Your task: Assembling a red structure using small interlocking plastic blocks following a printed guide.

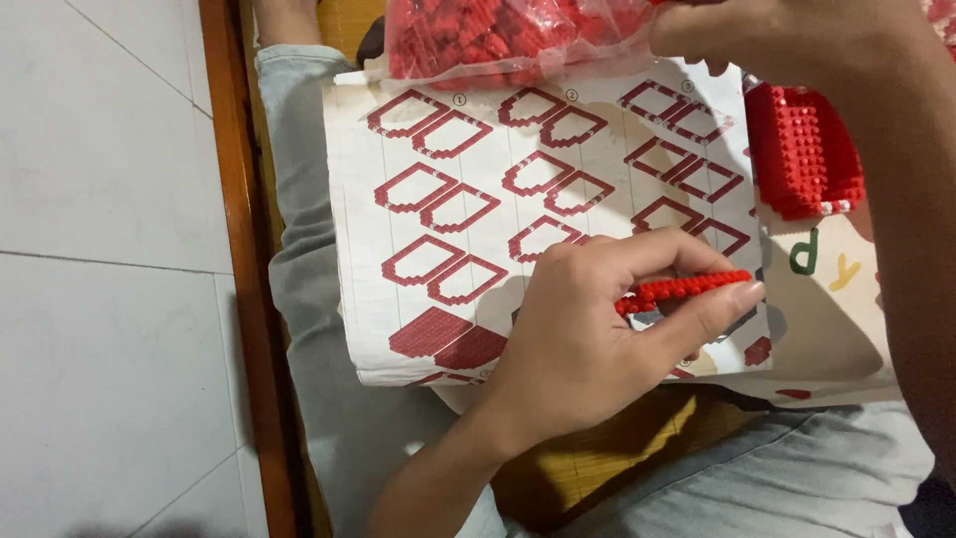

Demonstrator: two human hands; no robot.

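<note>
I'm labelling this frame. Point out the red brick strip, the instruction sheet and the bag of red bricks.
brick strip [687, 288], head view, middle of the strip pinched in the left hand's fingers.
instruction sheet [358, 199], head view, bare left margin.
bag of bricks [498, 40], head view, clear plastic over the bricks.

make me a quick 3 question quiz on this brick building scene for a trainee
1. True or false: the left hand pinches a red brick strip between thumb and fingers.
2. Where does the right hand rest? A) on the clear bag of red bricks B) on the white floor tiles C) on the wooden bed rail
3. What lies open under the left hand?

Key: 1 true. 2 A. 3 the instruction sheet with red step diagrams, beside a part-built red brick block.
</note>
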